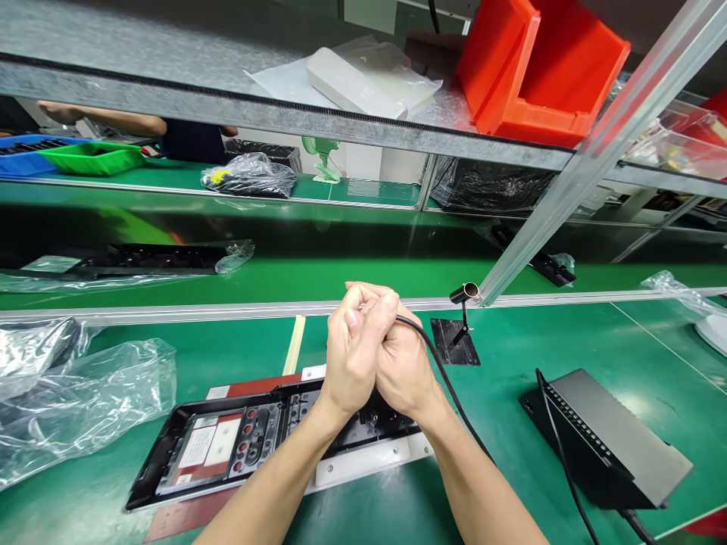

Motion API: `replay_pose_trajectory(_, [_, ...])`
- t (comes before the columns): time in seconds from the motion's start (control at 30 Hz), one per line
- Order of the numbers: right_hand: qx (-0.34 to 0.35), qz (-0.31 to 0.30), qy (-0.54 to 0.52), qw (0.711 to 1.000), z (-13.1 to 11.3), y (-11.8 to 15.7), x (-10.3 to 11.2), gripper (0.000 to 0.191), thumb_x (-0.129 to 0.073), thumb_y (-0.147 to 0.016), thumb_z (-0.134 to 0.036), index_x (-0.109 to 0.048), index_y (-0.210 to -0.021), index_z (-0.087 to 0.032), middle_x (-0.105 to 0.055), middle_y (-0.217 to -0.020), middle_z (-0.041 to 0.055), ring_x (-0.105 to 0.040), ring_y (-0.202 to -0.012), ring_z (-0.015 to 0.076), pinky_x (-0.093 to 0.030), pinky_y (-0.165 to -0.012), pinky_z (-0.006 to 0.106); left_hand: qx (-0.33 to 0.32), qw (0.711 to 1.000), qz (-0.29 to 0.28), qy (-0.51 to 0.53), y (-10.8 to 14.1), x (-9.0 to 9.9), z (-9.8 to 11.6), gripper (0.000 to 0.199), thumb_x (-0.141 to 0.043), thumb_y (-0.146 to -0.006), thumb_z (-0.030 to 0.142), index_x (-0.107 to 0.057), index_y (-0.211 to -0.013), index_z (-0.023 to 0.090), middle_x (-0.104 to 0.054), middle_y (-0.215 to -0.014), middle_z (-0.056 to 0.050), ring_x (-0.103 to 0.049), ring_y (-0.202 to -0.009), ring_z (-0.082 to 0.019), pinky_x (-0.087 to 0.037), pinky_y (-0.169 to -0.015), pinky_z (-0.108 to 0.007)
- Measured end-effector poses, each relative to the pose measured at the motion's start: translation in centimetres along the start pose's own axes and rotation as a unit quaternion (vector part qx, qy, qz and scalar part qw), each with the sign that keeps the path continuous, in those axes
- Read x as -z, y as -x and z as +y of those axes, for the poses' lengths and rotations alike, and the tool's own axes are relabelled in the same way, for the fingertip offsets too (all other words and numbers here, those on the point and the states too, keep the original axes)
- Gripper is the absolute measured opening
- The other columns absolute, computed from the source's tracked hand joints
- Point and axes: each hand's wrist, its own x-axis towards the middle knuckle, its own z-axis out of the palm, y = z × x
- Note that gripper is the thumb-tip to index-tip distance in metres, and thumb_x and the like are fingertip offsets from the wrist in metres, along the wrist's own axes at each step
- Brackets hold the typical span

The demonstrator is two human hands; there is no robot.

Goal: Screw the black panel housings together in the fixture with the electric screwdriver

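Note:
My left hand [353, 352] and my right hand [406, 367] are closed tightly together, pressed side by side. A black cable [440, 359] enters their shared grip near the top; its end, and whatever it may be attached to, is hidden by my fingers. Both fists are over the right half of a long black plastic housing [164, 446], which lies open side up with ribs and holes showing. Around the housing are white fixture blocks [372, 463] and a reddish-brown base board [187, 522]. My wrists cover part of the housing.
A black stand with a metal ring [464, 292] is beyond my right hand. To the right lies a black box [613, 439] with cables. Clear plastic bags [85, 401] lie left. Overhead, a metal shelf [227, 98] holds an orange bin [528, 83]. A person's arm [119, 119] shows behind.

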Motion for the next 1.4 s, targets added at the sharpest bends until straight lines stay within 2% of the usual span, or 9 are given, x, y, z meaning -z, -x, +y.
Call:
replay_pose_trajectory(0.23, [-0.013, 0.016, 0.008, 1.0, 0.0, -0.1, -0.2, 0.023, -0.055, -0.1, -0.035, -0.072, -0.114, -0.026, -0.072, -0.109, 0.0069, -0.068, -0.104, 0.021, -0.056, -0.09, 0.035, 0.002, 1.0, -0.002, -0.031, 0.1, 0.2, -0.3, 0.04, -0.042, -0.105, 0.043, -0.052, -0.073, 0.02, -0.054, -0.077, -0.002, -0.05, -0.072, -0.016, -0.041, -0.072, -0.032])
replay_pose_trajectory(0.47, [-0.015, 0.02, 0.009, 1.0, 0.1, -0.1, -0.2, 0.024, -0.055, -0.099, -0.039, -0.072, -0.109, -0.025, -0.069, -0.106, 0.0069, -0.065, -0.094, 0.0206, -0.056, -0.086, 0.035, -0.022, 0.999, 0.002, -0.044, 0.0, 0.2, -0.4, 0.038, -0.038, -0.106, 0.032, -0.045, -0.071, 0.02, -0.044, -0.073, 0.0, -0.041, -0.069, -0.015, -0.038, -0.07, -0.031])
replay_pose_trajectory(0.67, [-0.008, 0.016, 0.021, 1.0, 0.2, -0.2, -0.2, 0.027, -0.047, -0.101, -0.032, -0.071, -0.11, -0.025, -0.068, -0.105, 0.0069, -0.064, -0.094, 0.0209, -0.054, -0.088, 0.036, 0.007, 1.0, 0.01, -0.026, -0.1, 0.2, -0.8, 0.04, -0.033, -0.106, 0.034, -0.047, -0.071, 0.02, -0.046, -0.073, -0.001, -0.043, -0.068, -0.016, -0.038, -0.068, -0.033])
replay_pose_trajectory(1.0, [-0.011, 0.018, 0.009, 1.0, 0.3, -0.2, -0.3, 0.021, -0.053, -0.098, -0.028, -0.072, -0.104, -0.024, -0.07, -0.108, 0.0076, -0.066, -0.096, 0.0203, -0.054, -0.086, 0.034, -0.016, 1.0, 0.002, -0.017, -0.1, 0.2, -0.7, 0.04, -0.035, -0.105, 0.029, -0.051, -0.071, 0.02, -0.049, -0.074, -0.001, -0.045, -0.071, -0.016, -0.039, -0.07, -0.032])
replay_pose_trajectory(1.2, [-0.008, 0.023, 0.013, 1.0, 0.4, -0.2, -0.4, 0.022, -0.054, -0.097, -0.027, -0.072, -0.108, -0.022, -0.071, -0.109, 0.0094, -0.066, -0.098, 0.0215, -0.053, -0.087, 0.035, -0.011, 1.0, -0.01, 0.0, -0.1, 0.4, -1.0, 0.041, -0.036, -0.106, 0.034, -0.054, -0.073, 0.02, -0.054, -0.074, -0.002, -0.049, -0.07, -0.016, -0.04, -0.07, -0.032])
replay_pose_trajectory(1.4, [-0.004, 0.024, 0.014, 1.0, 0.5, -0.2, -0.4, 0.023, -0.054, -0.097, -0.028, -0.072, -0.111, -0.022, -0.071, -0.113, 0.0098, -0.066, -0.1, 0.0222, -0.053, -0.088, 0.036, -0.022, 1.0, -0.016, 0.011, -0.2, 0.3, -1.0, 0.042, -0.036, -0.107, 0.033, -0.058, -0.074, 0.02, -0.055, -0.075, -0.002, -0.051, -0.07, -0.016, -0.042, -0.071, -0.032])
